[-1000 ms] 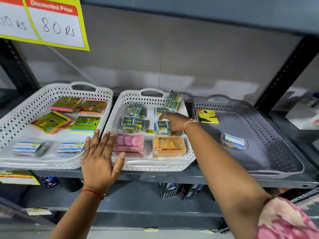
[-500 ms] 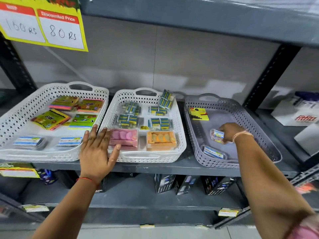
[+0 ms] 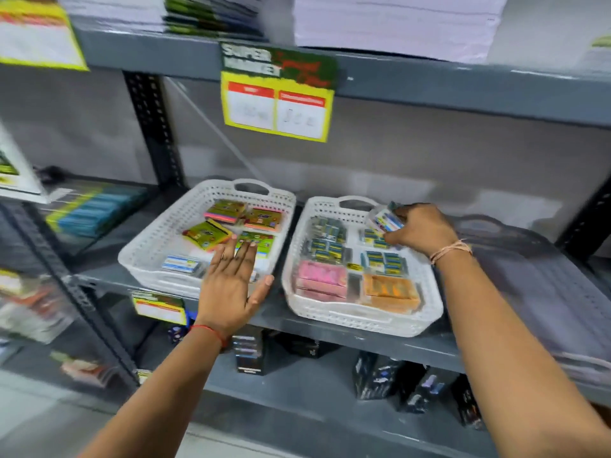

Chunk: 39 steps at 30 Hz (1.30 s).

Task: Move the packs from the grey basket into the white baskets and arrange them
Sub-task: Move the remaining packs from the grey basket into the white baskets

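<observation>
Head view: price sign (image 3: 277,105) above white baskets (image 3: 360,317) (blurred).

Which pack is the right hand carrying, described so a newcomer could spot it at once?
Find the right-hand white basket on the grey shelf. Over its far right corner, the right hand grips a small clear pack with a blue and white label. It alone is lifted and tilted; the packs beneath lie flat.
</observation>
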### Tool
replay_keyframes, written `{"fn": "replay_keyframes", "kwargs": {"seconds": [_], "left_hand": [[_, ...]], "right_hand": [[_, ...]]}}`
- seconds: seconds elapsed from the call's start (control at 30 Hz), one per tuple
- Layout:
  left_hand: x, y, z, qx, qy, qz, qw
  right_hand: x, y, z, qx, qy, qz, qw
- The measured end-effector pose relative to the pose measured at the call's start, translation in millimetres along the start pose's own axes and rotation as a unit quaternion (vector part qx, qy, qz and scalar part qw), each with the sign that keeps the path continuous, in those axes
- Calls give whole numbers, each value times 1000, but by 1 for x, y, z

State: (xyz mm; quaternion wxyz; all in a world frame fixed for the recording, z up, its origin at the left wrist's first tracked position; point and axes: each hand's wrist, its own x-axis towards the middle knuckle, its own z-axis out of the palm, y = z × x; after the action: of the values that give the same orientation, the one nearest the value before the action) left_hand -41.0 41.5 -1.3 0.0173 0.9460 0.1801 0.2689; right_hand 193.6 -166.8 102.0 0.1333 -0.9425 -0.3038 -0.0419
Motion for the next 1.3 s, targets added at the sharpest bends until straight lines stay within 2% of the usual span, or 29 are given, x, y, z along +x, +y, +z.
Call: {"fn": "replay_keyframes", "kwargs": {"seconds": [0.1,0.23,0.4,0.57,0.7,0.83,1.1,1.2,1.23,1.3], "left_hand": [[-9,-60,-17,9,40,-51,998],[-25,-144,-36,13,68,-182,981],[-30,-199,-28,-65,-11,-257,964],[-33,-214,-15,-229,-84,-281,928],[-31,-214,-15,-332,-73,-315,886],[-23,-208,-16,-353,-56,-276,892],[-24,-215,-10,-362,-57,-278,888],[-22,-215,-11,-362,-70,-286,884],[-21,-216,-13,-356,-75,-291,885],[-19,-214,-18,-310,-84,-295,900]], "right_hand": [[13,-61,20,37,-8,-39,999],[26,-135,47,100,-36,-102,989],[30,-223,77,118,-101,-190,969],[35,-277,117,160,-171,-193,953],[34,-301,146,155,-203,-186,949],[30,-308,154,141,-219,-188,947],[35,-305,158,145,-230,-193,943],[29,-296,154,200,-248,-188,929],[27,-290,152,225,-239,-192,925],[23,-273,146,237,-169,-210,933]]}}
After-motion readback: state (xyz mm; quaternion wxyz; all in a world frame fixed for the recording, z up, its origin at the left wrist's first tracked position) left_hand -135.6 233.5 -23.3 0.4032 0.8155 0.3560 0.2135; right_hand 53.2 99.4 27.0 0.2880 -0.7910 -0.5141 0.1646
